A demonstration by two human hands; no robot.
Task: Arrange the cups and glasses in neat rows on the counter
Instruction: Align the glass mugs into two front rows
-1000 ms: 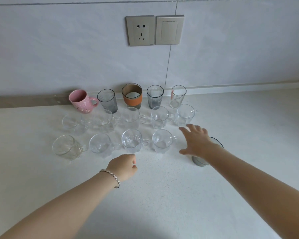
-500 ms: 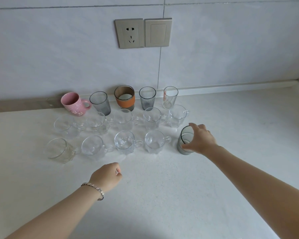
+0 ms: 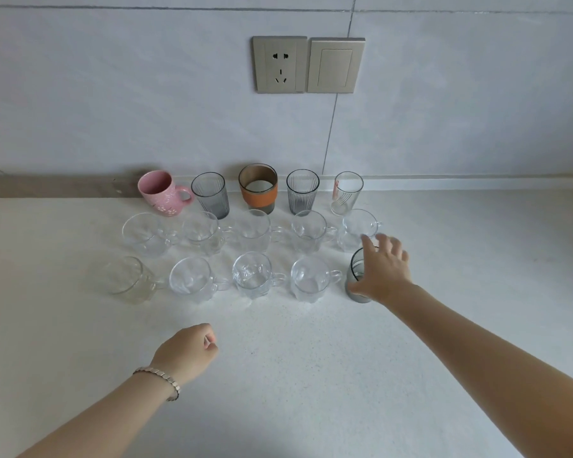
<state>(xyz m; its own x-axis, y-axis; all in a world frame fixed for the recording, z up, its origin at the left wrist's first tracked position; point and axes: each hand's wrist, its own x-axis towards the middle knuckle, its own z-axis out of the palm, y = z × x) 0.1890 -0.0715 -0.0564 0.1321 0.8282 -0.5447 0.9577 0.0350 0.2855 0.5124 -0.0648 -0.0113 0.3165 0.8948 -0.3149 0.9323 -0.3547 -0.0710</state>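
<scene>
The white table (image 3: 444, 325) carried nearly the whole set in three rows running left to right, parallel to the tiled wall (image 3: 113, 94) with its socket (image 3: 279, 64) and switch (image 3: 335, 65).

The back row stood against the wall: a pink mug (image 3: 159, 193), a grey ribbed glass (image 3: 210, 195), an orange-banded cup (image 3: 258, 190), a second grey ribbed glass (image 3: 302, 191) and a clear glass (image 3: 346, 192). The middle row held five clear glass cups (image 3: 255, 231), evenly spaced. The front row held four clear cups (image 3: 252, 276), and at its right end stood a grey glass (image 3: 356, 276), just beside the fourth cup.

By my judgement the task was almost finished: that grey glass filled the fifth place, and only letting go and perhaps a small nudge for spacing remained.

The grey glass stood upright, long axis vertical, mouth up. The cup handles mostly pointed right.

The right hand (image 3: 382, 272) was spread over that glass, thumb against its near side and fingers splayed above the rim; whether it gripped or was loosening I cannot tell. The left hand (image 3: 187, 350) was curled into a loose fist, holding nothing, hovering near the table's front and well apart from the cups.
</scene>
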